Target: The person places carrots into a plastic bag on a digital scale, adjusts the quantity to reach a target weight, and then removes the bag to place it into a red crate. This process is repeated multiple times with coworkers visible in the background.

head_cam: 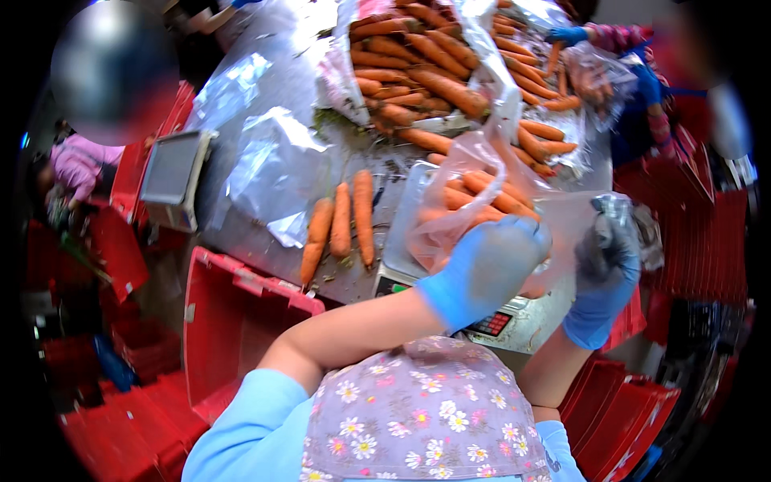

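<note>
A thin clear plastic bag (pixel 430 232) full of carrots (pixel 476 202) rests on a digital scale (pixel 400 241). My left hand (pixel 494 265), in a soiled blue glove, is closed at the near side of the bag, gripping its plastic. Farther right, my right hand (pixel 605 259), gloved the same way, pinches a stretched corner of the plastic, so the film is taut between both hands. Part of the scale's red and black keypad (pixel 493 324) shows below my left wrist. Several loose carrots (pixel 341 220) lie side by side on the metal table (pixel 241 253), left of the scale.
A large open sack (pixel 506 96) spills carrots at the back. Empty clear bags (pixel 271 162) lie left, beside a second scale (pixel 171 169). A red crate (pixel 205 313) stands against the near table edge. Across the right side, a co-worker's gloved hand (pixel 566 36) handles carrots.
</note>
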`<action>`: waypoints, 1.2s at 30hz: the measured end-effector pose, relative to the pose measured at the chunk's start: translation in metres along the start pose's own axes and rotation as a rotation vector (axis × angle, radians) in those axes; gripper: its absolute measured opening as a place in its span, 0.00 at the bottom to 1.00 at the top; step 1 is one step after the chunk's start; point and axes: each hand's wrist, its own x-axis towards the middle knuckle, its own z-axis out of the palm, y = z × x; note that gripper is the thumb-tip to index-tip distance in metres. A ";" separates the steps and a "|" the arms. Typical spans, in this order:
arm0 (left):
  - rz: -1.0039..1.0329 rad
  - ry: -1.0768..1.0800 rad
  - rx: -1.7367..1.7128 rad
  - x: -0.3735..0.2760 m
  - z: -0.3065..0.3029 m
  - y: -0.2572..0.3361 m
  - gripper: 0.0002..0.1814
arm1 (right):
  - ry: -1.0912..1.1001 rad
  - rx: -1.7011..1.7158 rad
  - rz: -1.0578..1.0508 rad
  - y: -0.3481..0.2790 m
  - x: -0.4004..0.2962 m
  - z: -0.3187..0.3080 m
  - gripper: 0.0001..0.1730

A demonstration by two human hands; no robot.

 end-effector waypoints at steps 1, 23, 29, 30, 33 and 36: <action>-0.153 -0.012 0.208 -0.001 0.038 -0.029 0.08 | -0.089 -0.004 -0.021 -0.010 0.005 0.019 0.14; -1.071 0.631 -0.181 -0.149 -0.065 -0.194 0.20 | -0.160 0.312 0.090 0.005 0.001 -0.030 0.16; -0.793 0.642 0.474 -0.171 -0.043 -0.259 0.22 | -0.138 0.235 0.057 0.008 -0.001 -0.022 0.17; -0.758 0.610 0.469 -0.164 -0.038 -0.257 0.22 | -0.145 0.262 0.057 0.009 -0.002 -0.021 0.17; -0.866 0.284 0.451 -0.138 -0.012 -0.240 0.19 | -0.120 0.263 0.091 0.009 -0.002 -0.022 0.17; -1.124 0.047 0.551 -0.128 0.024 -0.239 0.14 | -0.117 0.236 0.084 0.009 -0.006 -0.010 0.17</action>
